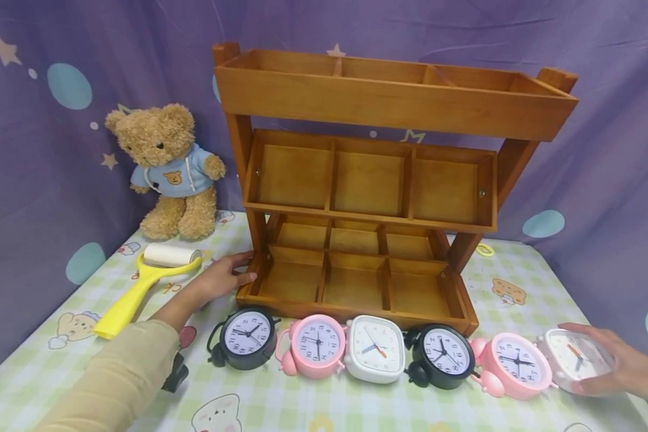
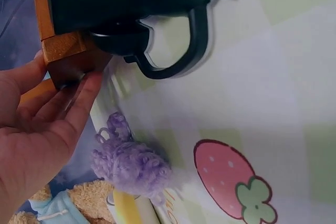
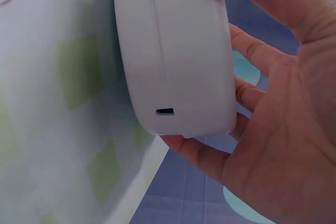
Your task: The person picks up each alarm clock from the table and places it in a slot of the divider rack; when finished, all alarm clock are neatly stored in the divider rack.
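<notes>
My left hand [image 1: 220, 281] grips the lower left side of a brown wooden tiered rack [image 1: 389, 108], thumb on one side of the wood and fingers on the other in the left wrist view. At the right end of a row of alarm clocks, my right hand [image 1: 621, 367] holds a white square alarm clock [image 1: 575, 354] by its edges. Its pale side, with a small dark slot, fills much of the right wrist view. Beside it sits a pink alarm clock [image 1: 521, 365]. A black alarm clock [image 1: 248, 339] lies nearest my left hand.
Between those clocks are another pink clock [image 1: 318, 346], a white clock [image 1: 375, 349] and a black clock [image 1: 444, 357]. At the left are a teddy bear [image 1: 175, 174] and a yellow-handled lint roller [image 1: 135, 294]. A purple fluffy thing [image 2: 131, 166] shows in the left wrist view.
</notes>
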`<state>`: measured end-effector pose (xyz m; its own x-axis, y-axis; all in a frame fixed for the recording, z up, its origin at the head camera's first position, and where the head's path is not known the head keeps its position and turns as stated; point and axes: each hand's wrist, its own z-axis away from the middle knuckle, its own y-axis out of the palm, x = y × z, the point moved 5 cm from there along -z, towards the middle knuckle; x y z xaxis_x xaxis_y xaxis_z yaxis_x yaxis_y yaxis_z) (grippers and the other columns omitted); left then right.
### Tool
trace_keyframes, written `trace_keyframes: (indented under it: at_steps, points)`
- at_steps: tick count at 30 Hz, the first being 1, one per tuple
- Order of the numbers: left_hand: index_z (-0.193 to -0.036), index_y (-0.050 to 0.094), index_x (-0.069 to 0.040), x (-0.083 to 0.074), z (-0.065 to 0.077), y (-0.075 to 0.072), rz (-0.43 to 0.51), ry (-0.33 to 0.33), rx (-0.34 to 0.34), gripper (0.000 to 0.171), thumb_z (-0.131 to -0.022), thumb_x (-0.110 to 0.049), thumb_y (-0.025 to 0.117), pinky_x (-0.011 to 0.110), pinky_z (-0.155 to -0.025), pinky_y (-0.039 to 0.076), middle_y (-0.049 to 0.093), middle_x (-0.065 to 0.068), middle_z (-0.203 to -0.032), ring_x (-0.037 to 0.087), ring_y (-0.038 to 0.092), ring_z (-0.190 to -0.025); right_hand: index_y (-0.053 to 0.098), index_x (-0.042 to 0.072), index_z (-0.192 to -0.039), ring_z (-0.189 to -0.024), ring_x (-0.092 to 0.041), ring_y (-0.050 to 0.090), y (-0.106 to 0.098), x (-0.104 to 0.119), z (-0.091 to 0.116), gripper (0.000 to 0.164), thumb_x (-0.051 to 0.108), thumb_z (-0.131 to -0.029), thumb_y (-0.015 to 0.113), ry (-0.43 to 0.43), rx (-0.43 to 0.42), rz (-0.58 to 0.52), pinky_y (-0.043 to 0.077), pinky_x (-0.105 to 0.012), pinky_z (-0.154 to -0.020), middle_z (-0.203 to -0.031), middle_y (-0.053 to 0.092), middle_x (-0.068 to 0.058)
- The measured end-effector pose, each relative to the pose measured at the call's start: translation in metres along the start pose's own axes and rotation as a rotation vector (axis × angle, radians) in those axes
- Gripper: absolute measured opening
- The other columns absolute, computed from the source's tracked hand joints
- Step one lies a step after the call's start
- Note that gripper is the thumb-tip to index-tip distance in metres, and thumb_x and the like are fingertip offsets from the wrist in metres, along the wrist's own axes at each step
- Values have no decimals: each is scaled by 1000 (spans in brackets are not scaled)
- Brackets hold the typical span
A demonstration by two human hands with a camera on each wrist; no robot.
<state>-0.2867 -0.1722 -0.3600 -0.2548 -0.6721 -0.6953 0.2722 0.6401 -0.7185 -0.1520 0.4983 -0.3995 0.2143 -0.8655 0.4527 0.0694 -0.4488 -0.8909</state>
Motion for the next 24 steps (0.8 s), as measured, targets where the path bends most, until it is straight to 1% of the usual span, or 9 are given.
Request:
trace_keyframes:
  at_steps: [1,3,5,8,11,13,19,20,24]
  points:
    - [-145,36,20,0,0,0,4,-5,5,59,-100,-10,62,55,-98,53,47,42,-140,50,60,-117,41,44,-151,-112,8,26,-1,-2,0,100,7,-70,87,0,-12,5,41,-41,-76,-126,41,-31]
    - [-145,36,20,1,-1,0,9,-11,11,60,-100,-9,62,55,-99,53,47,41,-139,50,59,-119,39,42,-153,-116,4,27,-4,-4,0,100,6,-72,86,0,-13,-3,45,-49,-75,-128,38,-35]
    - [-146,35,20,1,-1,1,25,-19,20,60,-100,-9,61,54,-98,54,46,41,-140,50,56,-122,36,42,-155,-120,-20,35,-7,-7,-1,102,9,-73,87,22,-6,-5,47,-60,-74,-130,36,-38]
    - [-147,32,20,2,-1,1,70,-44,42,61,-101,-8,60,52,-90,58,43,42,-143,52,53,-124,31,38,-158,-108,-56,35,-12,-6,-5,103,12,-75,86,44,9,-12,45,-75,-68,-130,33,-43]
    - [-149,28,19,2,-1,1,126,-75,68,62,-102,-7,58,48,-79,63,38,43,-146,52,55,-122,32,35,-159,-108,-55,35,-17,-3,-8,101,14,-76,87,55,-4,4,45,-74,-69,-130,34,-43]
    - [-150,27,19,3,-1,1,139,-81,76,62,-102,-8,57,47,-78,63,37,43,-147,52,55,-122,32,35,-159,-109,-55,35,-21,2,-9,100,15,-77,87,53,-17,20,44,-73,-69,-130,35,-43]
    - [-151,26,18,3,0,0,146,-92,88,63,-103,-8,56,47,-74,64,34,42,-149,52,53,-124,38,36,-156,-105,-49,43,-35,20,-18,97,20,-75,89,50,-54,71,45,-47,-70,-129,40,-40]
    - [-151,25,17,3,0,0,150,-95,90,63,-103,-8,56,48,-74,63,34,42,-149,53,53,-125,37,39,-155,-105,-50,44,-37,23,-20,97,21,-75,89,52,-54,78,46,-46,-71,-129,40,-40]
    - [-152,24,17,4,0,1,159,-102,96,63,-104,-9,55,48,-74,63,32,41,-151,53,52,-126,34,27,-158,-111,-57,41,-42,35,-28,96,26,-78,87,88,-46,64,45,-65,-77,-135,34,-44]
